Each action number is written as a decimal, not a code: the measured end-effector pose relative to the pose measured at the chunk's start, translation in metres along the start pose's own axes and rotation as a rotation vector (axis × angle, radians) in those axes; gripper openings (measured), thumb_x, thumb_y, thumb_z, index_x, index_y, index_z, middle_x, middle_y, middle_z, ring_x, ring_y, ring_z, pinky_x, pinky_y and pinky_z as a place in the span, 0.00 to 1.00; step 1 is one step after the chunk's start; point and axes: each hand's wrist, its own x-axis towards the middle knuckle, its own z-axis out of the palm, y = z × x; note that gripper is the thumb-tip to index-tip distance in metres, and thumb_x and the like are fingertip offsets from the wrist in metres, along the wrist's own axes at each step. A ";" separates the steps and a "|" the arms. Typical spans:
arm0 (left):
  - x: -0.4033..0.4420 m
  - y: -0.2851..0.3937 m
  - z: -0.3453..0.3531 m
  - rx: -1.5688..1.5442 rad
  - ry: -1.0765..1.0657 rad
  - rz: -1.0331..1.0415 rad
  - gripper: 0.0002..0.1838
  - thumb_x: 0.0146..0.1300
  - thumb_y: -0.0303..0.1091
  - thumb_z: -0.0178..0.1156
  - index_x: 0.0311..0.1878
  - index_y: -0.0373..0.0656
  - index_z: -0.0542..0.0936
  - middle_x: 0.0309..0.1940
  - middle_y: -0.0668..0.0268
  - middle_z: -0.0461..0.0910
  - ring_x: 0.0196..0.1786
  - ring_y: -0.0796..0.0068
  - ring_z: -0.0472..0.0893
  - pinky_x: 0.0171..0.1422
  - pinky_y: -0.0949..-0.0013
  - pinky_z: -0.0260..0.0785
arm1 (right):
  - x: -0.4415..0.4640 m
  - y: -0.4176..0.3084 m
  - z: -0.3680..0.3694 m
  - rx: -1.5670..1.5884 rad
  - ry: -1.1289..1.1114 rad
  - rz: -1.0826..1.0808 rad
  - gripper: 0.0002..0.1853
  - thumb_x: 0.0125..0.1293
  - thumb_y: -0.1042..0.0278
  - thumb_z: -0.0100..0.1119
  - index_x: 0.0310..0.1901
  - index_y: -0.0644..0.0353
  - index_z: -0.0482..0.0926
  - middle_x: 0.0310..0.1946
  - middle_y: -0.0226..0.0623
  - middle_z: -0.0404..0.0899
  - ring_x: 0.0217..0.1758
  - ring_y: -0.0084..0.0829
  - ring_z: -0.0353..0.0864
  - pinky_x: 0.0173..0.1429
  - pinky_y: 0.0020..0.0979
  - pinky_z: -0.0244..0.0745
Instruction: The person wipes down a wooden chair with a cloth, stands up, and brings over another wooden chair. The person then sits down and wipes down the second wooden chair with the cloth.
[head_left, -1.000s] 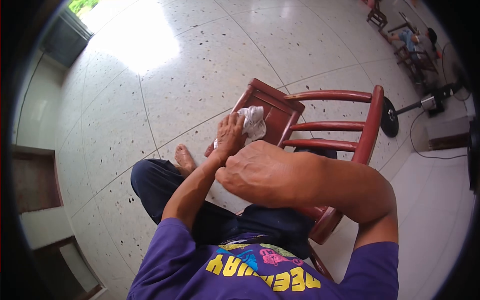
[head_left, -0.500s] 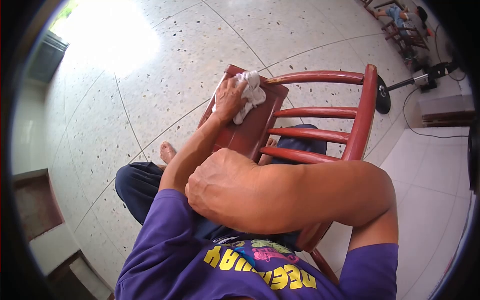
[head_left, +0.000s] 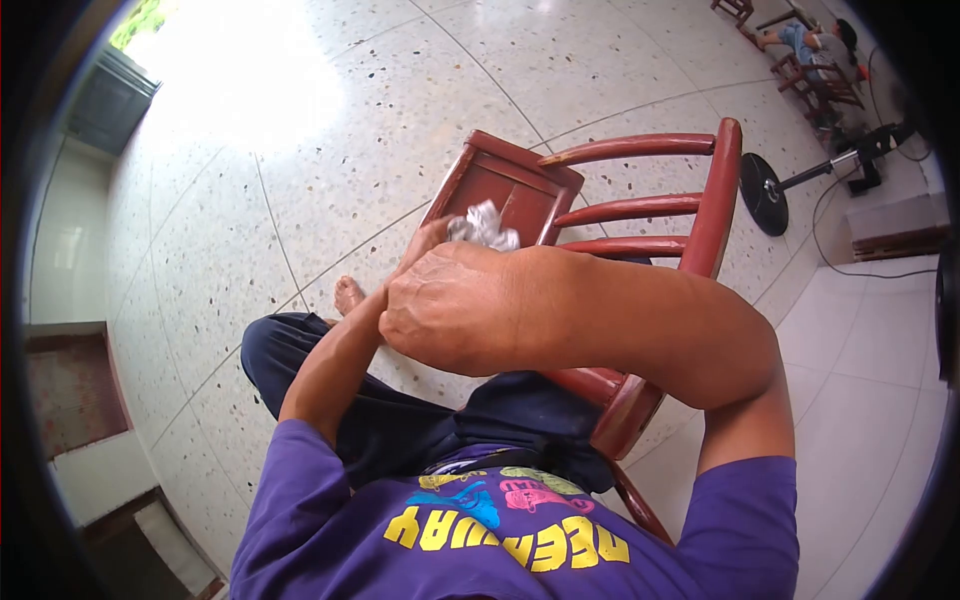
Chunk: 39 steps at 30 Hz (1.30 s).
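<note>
A red wooden chair (head_left: 718,195) stands in front of me, with its seat panel (head_left: 505,190) to the left of several curved slats. On the near part of the seat, my left hand (head_left: 427,238) grips a crumpled white cloth (head_left: 487,228), slightly blurred. Part of that hand is hidden behind my right hand (head_left: 440,300). My right arm bends across the front of me, and this hand is closed, its back turned to the camera. Its fingers are tucked out of sight, close to my left forearm; what they hold, if anything, is hidden.
Pale speckled floor (head_left: 380,120) surrounds the chair, and my bare foot (head_left: 348,295) rests on it. To the right is a round black base (head_left: 764,195) with a metal pole. A person (head_left: 825,50) sits among wooden seats at the far upper right. Dark recesses (head_left: 80,385) line the left wall.
My left hand has drawn the cloth nearer across the seat. My right hand has moved up and now overlaps it in view. The camera view has shifted slightly.
</note>
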 end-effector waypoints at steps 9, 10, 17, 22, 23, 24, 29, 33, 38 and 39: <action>0.141 0.069 0.065 0.151 0.260 0.603 0.31 0.50 0.39 0.72 0.61 0.44 0.81 0.56 0.51 0.79 0.57 0.49 0.82 0.62 0.55 0.74 | 0.001 -0.002 -0.002 0.050 -0.053 -0.042 0.18 0.57 0.64 0.73 0.50 0.58 0.89 0.49 0.38 0.89 0.49 0.35 0.89 0.49 0.36 0.85; 0.162 0.059 0.079 0.207 0.273 0.648 0.34 0.50 0.38 0.73 0.64 0.47 0.79 0.60 0.52 0.77 0.60 0.49 0.80 0.64 0.54 0.73 | -0.001 -0.003 -0.005 0.058 -0.049 -0.049 0.20 0.55 0.62 0.75 0.51 0.58 0.88 0.49 0.38 0.89 0.50 0.35 0.89 0.50 0.35 0.84; 0.190 -0.038 0.068 0.789 0.302 0.461 0.27 0.52 0.34 0.69 0.59 0.52 0.80 0.60 0.61 0.76 0.60 0.50 0.77 0.62 0.51 0.72 | -0.009 -0.001 -0.016 0.079 -0.125 -0.093 0.20 0.59 0.63 0.70 0.52 0.59 0.87 0.50 0.41 0.88 0.51 0.35 0.88 0.49 0.39 0.84; 0.164 -0.031 0.047 0.925 0.215 0.402 0.24 0.50 0.37 0.71 0.53 0.49 0.83 0.56 0.61 0.78 0.60 0.52 0.76 0.62 0.50 0.70 | -0.010 0.003 -0.017 0.084 -0.173 -0.090 0.19 0.61 0.64 0.67 0.53 0.61 0.87 0.50 0.43 0.88 0.52 0.35 0.88 0.49 0.41 0.84; 0.155 -0.033 0.043 0.979 0.161 0.401 0.21 0.50 0.38 0.71 0.50 0.51 0.85 0.54 0.62 0.79 0.60 0.53 0.77 0.61 0.51 0.70 | -0.008 0.004 -0.015 0.096 -0.191 -0.076 0.19 0.61 0.64 0.67 0.53 0.61 0.87 0.50 0.43 0.88 0.52 0.35 0.88 0.49 0.42 0.84; 0.142 -0.038 0.040 1.033 0.100 0.395 0.18 0.50 0.39 0.71 0.47 0.52 0.86 0.52 0.62 0.80 0.59 0.53 0.77 0.59 0.51 0.70 | -0.009 0.003 -0.012 0.053 -0.118 -0.108 0.17 0.64 0.69 0.59 0.51 0.67 0.86 0.48 0.51 0.87 0.48 0.36 0.89 0.51 0.40 0.85; 0.067 -0.050 0.025 0.917 -0.061 0.220 0.19 0.48 0.41 0.73 0.44 0.47 0.86 0.50 0.63 0.80 0.56 0.55 0.78 0.62 0.57 0.71 | -0.003 0.006 -0.004 0.026 -0.161 -0.065 0.17 0.63 0.68 0.62 0.52 0.67 0.85 0.49 0.50 0.87 0.51 0.38 0.88 0.55 0.42 0.82; 0.034 -0.051 0.021 0.959 -0.149 0.204 0.20 0.50 0.41 0.74 0.47 0.47 0.85 0.47 0.62 0.81 0.53 0.55 0.80 0.58 0.57 0.74 | -0.006 0.005 -0.002 0.048 -0.130 -0.054 0.19 0.63 0.67 0.63 0.54 0.66 0.85 0.51 0.48 0.86 0.54 0.37 0.86 0.59 0.42 0.79; 0.029 -0.017 0.020 0.679 -0.103 0.058 0.24 0.50 0.42 0.74 0.51 0.45 0.84 0.49 0.57 0.81 0.53 0.51 0.81 0.57 0.52 0.74 | 0.000 0.002 -0.003 0.067 -0.136 -0.048 0.21 0.63 0.66 0.65 0.57 0.65 0.84 0.53 0.46 0.86 0.57 0.37 0.85 0.63 0.42 0.76; 0.031 -0.008 0.021 0.574 -0.082 -0.010 0.25 0.50 0.42 0.73 0.52 0.44 0.83 0.49 0.55 0.81 0.53 0.50 0.81 0.58 0.51 0.74 | -0.001 0.003 -0.005 0.075 -0.135 -0.046 0.21 0.63 0.66 0.65 0.57 0.64 0.84 0.54 0.46 0.85 0.58 0.37 0.84 0.64 0.42 0.76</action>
